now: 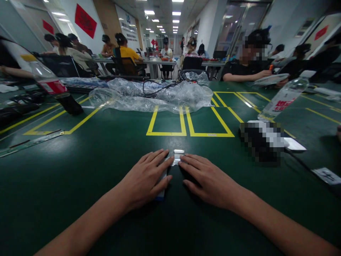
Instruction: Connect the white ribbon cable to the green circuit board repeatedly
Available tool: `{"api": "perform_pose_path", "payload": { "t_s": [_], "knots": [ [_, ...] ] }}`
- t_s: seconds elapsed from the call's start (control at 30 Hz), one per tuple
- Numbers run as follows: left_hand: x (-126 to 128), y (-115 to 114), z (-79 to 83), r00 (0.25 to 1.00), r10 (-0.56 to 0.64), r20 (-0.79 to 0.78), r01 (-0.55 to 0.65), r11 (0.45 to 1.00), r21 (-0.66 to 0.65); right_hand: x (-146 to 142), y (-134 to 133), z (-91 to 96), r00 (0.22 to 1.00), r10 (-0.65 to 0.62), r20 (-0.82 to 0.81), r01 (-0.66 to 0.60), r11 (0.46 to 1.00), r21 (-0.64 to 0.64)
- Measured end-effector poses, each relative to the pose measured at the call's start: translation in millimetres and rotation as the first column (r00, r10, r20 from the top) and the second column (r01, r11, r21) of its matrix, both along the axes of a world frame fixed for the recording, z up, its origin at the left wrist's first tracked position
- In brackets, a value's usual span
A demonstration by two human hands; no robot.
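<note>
A flat silvery-white ribbon cable [176, 160] lies on the green table [128, 234] between my hands. At its far end is a small metal connector [178, 151]. My left hand [146, 176] rests palm down with its fingers stretched out, the index fingertip on the cable's left edge. Under that palm, a white strip with a blue end [160, 196] shows in part; whether it belongs to the same cable is hidden. From the other side, my right hand [206, 177] lies flat and open, its fingertips touching the cable's right edge.
Yellow tape outlines [166, 134] mark the table beyond my hands. Crumpled clear plastic wrap [160, 94] with black cables lies farther back. A cola bottle [54, 83] and thin green strip [32, 143] are left; a water bottle [283, 99] and blurred dark object [262, 142] are right. People sit around.
</note>
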State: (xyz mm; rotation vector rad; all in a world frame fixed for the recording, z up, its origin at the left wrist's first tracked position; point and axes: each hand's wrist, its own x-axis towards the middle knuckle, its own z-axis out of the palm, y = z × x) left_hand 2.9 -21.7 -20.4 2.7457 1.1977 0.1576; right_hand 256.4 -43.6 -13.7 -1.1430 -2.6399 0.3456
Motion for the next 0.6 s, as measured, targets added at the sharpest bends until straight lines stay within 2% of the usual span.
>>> {"api": "perform_pose_path", "payload": {
  "t_s": [0.1,0.2,0.3,0.37,0.47,0.53,0.57,0.6],
  "knots": [
    [-9.2,1.5,1.1,1.0,0.021,-0.002,-0.021,1.0,-0.012,1.3,0.5,0.1,1.0,0.001,-0.018,-0.001,1.0,-0.013],
    [-25.8,7.1,1.5,0.996,0.09,-0.012,-0.09,0.995,-0.029,3.1,0.8,0.2,1.0,0.001,0.003,-0.001,1.0,-0.028],
    [-58.6,19.4,-2.0,0.975,0.217,-0.048,-0.217,0.976,-0.013,4.9,0.8,-0.2,0.999,-0.005,0.042,0.006,0.999,-0.044],
    [-92.3,31.0,-6.4,0.944,0.322,-0.071,-0.322,0.947,0.011,5.7,0.9,-0.1,0.999,-0.009,0.053,0.011,0.999,-0.051],
    [-159.1,49.1,-12.3,0.864,0.502,-0.046,-0.5,0.865,0.051,5.6,1.4,1.3,0.999,-0.008,0.037,0.01,0.998,-0.057],
    [-210.2,57.3,-14.8,0.771,0.636,-0.034,-0.629,0.769,0.112,5.0,1.6,2.7,1.0,0.0,0.013,0.001,0.998,-0.055],
    [-235.8,59.4,-16.0,0.707,0.706,-0.025,-0.694,0.701,0.168,4.7,1.6,3.2,1.0,0.006,0.001,-0.006,0.999,-0.053],
    [-260.4,59.9,-17.5,0.668,0.743,-0.034,-0.722,0.659,0.212,4.5,1.6,3.4,1.0,0.007,-0.01,-0.007,0.999,-0.047]
  ]
}}
